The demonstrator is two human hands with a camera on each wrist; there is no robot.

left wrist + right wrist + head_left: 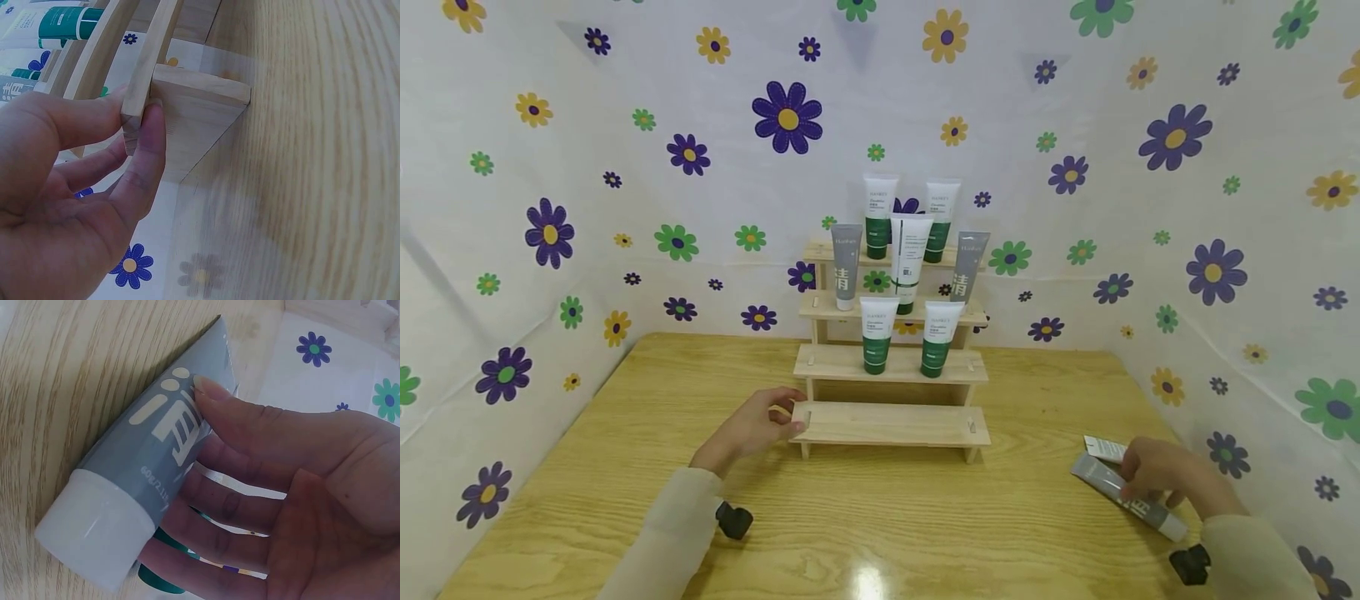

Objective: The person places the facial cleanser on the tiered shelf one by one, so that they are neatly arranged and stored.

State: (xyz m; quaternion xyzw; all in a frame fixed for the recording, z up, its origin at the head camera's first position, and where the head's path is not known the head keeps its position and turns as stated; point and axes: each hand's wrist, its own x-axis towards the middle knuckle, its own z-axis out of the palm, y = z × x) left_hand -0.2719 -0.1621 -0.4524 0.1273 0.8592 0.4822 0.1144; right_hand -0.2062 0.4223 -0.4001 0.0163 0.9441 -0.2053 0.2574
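My left hand (758, 425) pinches the left end of the lowest step of a wooden tiered display stand (887, 427). In the left wrist view, its thumb and fingers (147, 147) hold the step's edge from both sides. At the right, my right hand (1167, 472) grips a grey squeeze tube (134, 453) with a white cap, thumb on its printed front and the other fingers along its side. A second tube (1103, 450), white, lies beside the grey one, partly hidden by the hand. Its green cap (159, 580) shows below the fingers in the right wrist view.
Several tubes stand on the stand's upper three steps: white-and-green tubes (878, 337) at the top and second-lowest, grey tubes (846, 267) flanking a taller white tube (910, 258) between. Flower-patterned sheeting (700, 208) encloses the wood-grain table (880, 517) at the back and sides.
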